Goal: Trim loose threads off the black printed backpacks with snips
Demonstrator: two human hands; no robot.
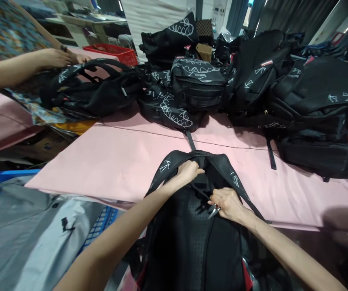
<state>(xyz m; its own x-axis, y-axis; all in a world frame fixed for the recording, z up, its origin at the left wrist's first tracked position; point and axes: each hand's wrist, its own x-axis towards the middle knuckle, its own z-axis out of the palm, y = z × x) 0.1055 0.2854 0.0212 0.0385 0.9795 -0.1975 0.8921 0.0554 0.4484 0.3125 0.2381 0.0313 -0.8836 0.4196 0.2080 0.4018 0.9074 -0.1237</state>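
One snipper (213, 211), one red crate (130, 57)

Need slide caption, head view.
Left hand on a black backpack, right hand holding snips, more black bags farther across the pink table.

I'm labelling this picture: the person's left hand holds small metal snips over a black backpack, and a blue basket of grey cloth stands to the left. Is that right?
Not quite: the right hand holds the small metal snips over the black backpack, as the head view shows. The rest is right.

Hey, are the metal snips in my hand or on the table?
In hand: the snips stick out from your right hand, blades over the black backpack.
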